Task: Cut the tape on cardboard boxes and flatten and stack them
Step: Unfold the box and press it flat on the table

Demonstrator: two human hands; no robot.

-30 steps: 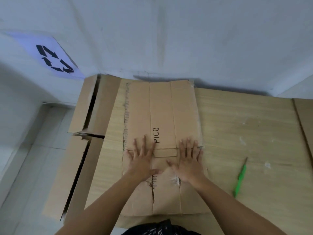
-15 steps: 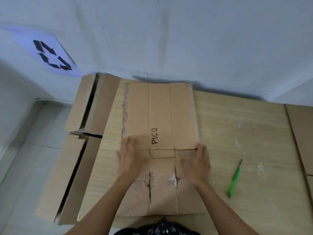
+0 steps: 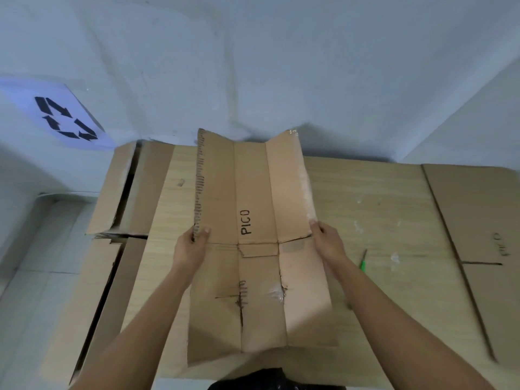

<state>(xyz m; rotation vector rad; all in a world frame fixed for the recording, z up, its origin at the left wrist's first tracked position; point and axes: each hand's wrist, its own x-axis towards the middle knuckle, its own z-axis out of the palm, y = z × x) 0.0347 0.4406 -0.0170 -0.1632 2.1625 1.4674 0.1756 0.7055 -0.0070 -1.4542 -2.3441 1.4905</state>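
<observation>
Over a wooden table [image 3: 365,198], a person's left hand [image 3: 192,246] and right hand [image 3: 327,243] each pinch a side edge of the flattened box [image 3: 253,192], raised off the surface. Gripped only at mid-length, the sheet could buckle along its creases and slip. Marked "PICO", it shows torn corrugation and tape residue.
</observation>
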